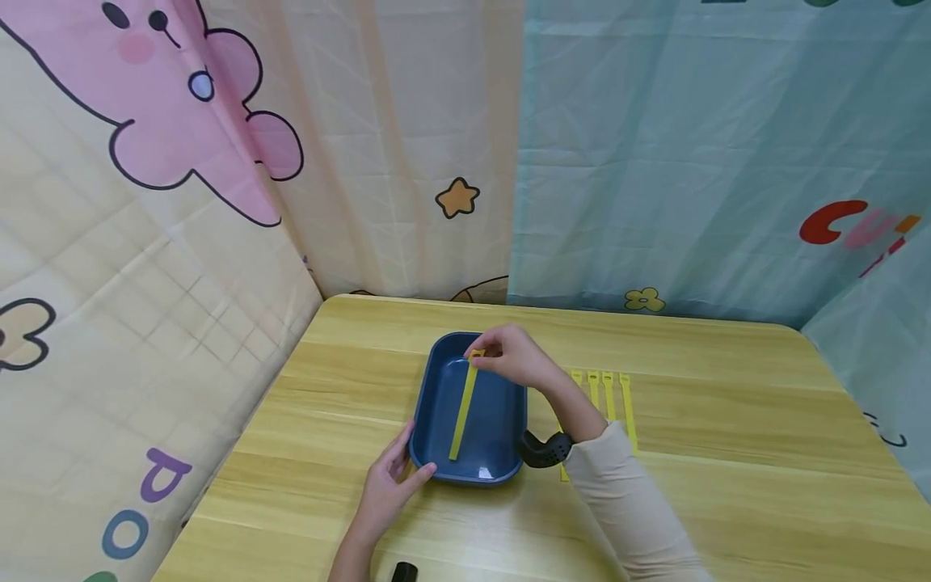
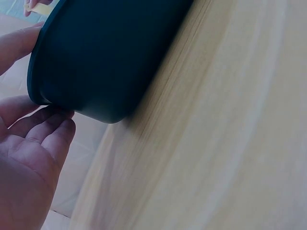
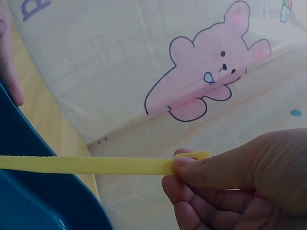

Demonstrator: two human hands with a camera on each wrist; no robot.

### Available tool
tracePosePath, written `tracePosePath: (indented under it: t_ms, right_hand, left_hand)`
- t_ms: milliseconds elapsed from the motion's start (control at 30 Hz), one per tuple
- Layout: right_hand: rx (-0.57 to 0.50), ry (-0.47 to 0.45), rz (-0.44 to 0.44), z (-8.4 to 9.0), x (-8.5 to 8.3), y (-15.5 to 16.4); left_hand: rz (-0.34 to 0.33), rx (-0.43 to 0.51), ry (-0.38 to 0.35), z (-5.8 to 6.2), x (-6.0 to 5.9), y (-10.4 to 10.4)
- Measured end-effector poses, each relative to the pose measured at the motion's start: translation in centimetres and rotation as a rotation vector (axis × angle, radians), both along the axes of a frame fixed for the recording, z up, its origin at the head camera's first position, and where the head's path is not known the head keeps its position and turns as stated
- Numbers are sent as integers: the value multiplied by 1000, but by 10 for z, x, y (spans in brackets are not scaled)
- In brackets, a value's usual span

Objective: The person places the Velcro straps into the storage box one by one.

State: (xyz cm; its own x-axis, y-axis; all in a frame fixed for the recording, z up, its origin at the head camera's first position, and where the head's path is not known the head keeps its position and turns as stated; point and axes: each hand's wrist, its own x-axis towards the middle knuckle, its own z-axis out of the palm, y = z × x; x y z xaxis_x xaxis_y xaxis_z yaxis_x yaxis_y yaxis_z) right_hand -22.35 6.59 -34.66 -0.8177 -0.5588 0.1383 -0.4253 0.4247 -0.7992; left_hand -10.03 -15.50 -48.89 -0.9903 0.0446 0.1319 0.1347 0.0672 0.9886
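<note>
My right hand (image 1: 515, 357) pinches a yellow hook-and-loop cable tie (image 1: 463, 411) by its slotted head, between thumb and fingers. In the head view, the tie slants down across the inside of a dark blue tray (image 1: 496, 440). The right wrist view shows the tie's strap (image 3: 105, 166) stretched out from the fingertips over the tray's rim. My left hand (image 1: 385, 487) holds the tray's near left corner. Seen from the left wrist, its thumb and fingers touch the tray wall (image 2: 100, 57) on either side of that corner.
Several more yellow cable ties (image 1: 629, 408) lie side by side on the wooden table (image 1: 735, 412), right of the tray and partly hidden by the right forearm. A small black object (image 1: 404, 572) shows at the near edge. Printed curtains (image 1: 407, 145) hang behind the table.
</note>
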Motion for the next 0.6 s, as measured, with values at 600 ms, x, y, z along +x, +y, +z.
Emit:
tracePosePath:
  t_ms: [600]
  right_hand:
    - [-27, -98, -66, -39, -26, -23]
  left_hand:
    - [-18, 18, 33, 1, 0, 0]
